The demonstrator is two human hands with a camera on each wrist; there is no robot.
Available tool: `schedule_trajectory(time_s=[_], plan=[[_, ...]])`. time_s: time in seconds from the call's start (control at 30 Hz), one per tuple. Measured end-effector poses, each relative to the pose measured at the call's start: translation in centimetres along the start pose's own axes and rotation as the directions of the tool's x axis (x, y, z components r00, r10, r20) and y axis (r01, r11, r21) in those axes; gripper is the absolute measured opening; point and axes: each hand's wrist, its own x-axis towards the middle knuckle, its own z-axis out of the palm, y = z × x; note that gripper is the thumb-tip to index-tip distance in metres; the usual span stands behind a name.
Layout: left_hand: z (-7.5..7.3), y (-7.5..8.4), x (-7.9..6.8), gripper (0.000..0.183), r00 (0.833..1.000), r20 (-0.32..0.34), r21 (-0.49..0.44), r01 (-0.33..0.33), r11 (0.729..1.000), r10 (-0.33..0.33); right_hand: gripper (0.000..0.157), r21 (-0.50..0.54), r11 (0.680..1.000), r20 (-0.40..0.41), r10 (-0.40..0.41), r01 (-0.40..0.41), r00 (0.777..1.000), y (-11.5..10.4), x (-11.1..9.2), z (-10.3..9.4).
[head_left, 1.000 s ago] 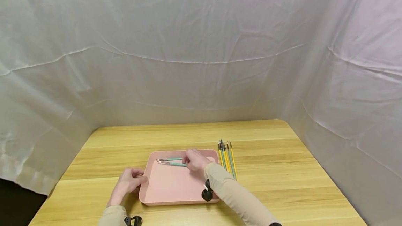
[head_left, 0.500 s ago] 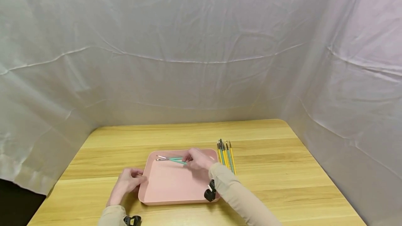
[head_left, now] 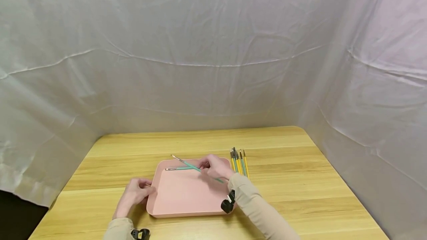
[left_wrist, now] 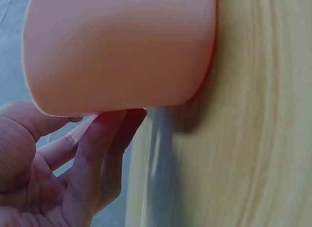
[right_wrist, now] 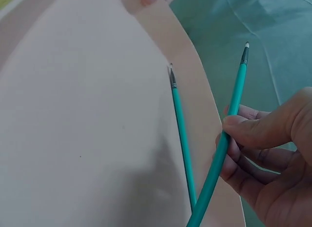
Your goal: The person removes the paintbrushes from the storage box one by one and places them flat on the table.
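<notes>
My right hand pinches a teal-handled paintbrush between thumb and fingertips. This brush slants above the far part of a pink tray, its bristle tip pointing up and to the left. A second teal paintbrush lies in the tray along its far wall, partly crossed by the held one in the head view. At the tray's left side, my left hand grips the wall; in the left wrist view its fingers press the outer face, and the thumb tip is hidden behind the rim.
Several yellow- and teal-handled paintbrushes lie side by side on the wooden table, just right of the tray. My right forearm covers their near ends. Grey cloth hangs behind the table and at its sides.
My right hand has lifted one teal paintbrush off the tray floor, shifting slightly right and tilting its bristle end up over the far rim. The left hand has stayed at the tray's wall.
</notes>
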Motion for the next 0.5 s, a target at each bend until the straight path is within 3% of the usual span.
schedule_trajectory(time_s=[0.23,0.5], plan=[[-0.1,0.1,0.0,0.032,1.000,0.006,-0.010,0.008,1.000,-0.008,0.015,0.128,0.990,-0.027,0.063,-0.059,0.998,0.2,-0.8,-0.2],[0.0,0.0,-0.1,0.032,1.000,0.008,-0.013,0.005,1.000,-0.005,0.016,0.117,0.989,-0.075,0.095,-0.085,0.993,0.5,-1.5,-0.6]])
